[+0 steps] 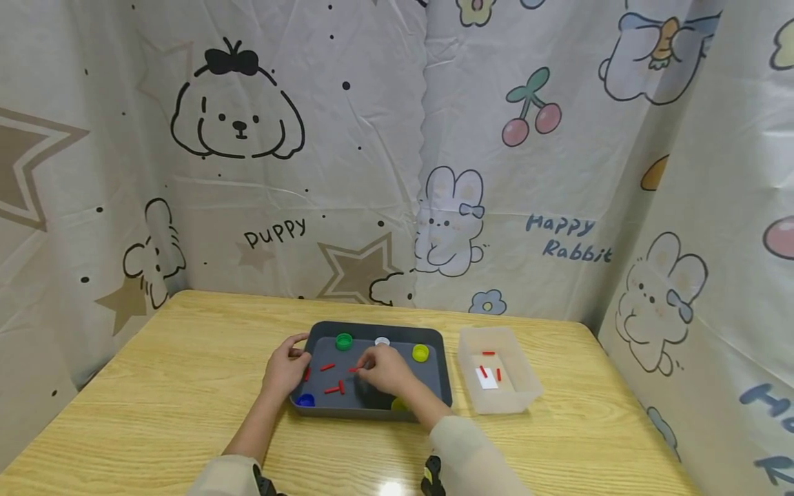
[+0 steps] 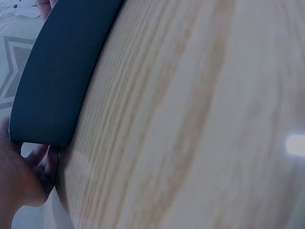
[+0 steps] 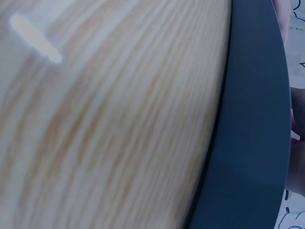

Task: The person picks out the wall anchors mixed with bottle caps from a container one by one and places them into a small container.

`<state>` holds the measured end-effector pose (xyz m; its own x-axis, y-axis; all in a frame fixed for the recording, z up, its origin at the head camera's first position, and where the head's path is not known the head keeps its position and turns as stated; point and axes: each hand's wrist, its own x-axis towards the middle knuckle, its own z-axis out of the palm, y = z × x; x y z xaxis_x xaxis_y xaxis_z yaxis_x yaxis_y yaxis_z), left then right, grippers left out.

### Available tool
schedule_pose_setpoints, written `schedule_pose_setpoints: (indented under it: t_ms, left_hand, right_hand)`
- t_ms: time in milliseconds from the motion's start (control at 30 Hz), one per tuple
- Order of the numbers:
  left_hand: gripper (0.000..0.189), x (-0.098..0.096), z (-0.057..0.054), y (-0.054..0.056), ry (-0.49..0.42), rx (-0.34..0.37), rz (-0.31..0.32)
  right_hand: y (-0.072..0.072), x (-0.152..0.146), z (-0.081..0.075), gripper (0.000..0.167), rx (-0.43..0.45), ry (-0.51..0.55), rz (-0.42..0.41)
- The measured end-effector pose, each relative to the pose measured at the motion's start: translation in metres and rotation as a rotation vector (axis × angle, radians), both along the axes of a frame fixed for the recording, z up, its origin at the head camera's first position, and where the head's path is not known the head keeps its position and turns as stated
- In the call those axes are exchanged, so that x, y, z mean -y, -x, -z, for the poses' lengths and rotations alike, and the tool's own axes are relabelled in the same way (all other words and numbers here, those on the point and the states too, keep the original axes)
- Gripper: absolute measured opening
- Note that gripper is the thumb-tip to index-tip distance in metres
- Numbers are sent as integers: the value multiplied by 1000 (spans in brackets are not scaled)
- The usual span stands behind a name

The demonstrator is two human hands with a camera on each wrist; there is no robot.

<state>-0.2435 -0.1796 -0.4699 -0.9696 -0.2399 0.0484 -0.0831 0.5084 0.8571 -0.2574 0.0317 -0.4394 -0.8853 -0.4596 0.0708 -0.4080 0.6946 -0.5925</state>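
Note:
A dark grey tray [image 1: 377, 332] lies on the wooden table, its side wall large in both wrist views. At its left end my left hand [image 1: 284, 372] grips the rim, thumb over the edge and fingers along the outside. Inside the tray, my right hand [image 1: 387, 370] pinches a small red stick [image 1: 353, 370] just above the floor. Several loose red sticks [image 1: 327, 367] lie left of it. Round caps stand around the tray: green [image 1: 344, 342], white [image 1: 382, 341], yellow [image 1: 420, 353], blue [image 1: 306, 400], and a yellowish one [image 1: 399, 405] partly behind my right forearm.
Right of the tray stands a translucent plastic box [image 1: 527, 386] holding 3 red sticks and a white paper piece [image 1: 490, 381]. The wooden table [image 1: 167, 386] extends around both. A printed curtain [image 1: 366, 172] hangs behind the table and along its sides.

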Motion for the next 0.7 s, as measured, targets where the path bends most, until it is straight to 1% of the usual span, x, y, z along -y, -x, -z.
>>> schedule_pose_setpoints:
  t_ms: [133, 333, 467, 700]
  left_hand:
    - [44, -1, -2, -1, -5, -1, 2]
    - [45, 0, -1, -1, -12, 7, 9]
    - [45, 0, -1, -1, -13, 6, 11]
    - [45, 0, -2, -2, -12, 4, 14]
  right_hand:
    - [0, -5, -3, 6, -14, 7, 7]
    - [1, -12, -5, 5, -33, 18, 11]
    - [1, -17, -7, 6, -24, 47, 11]
    - [2, -27, -7, 7, -15, 59, 31]
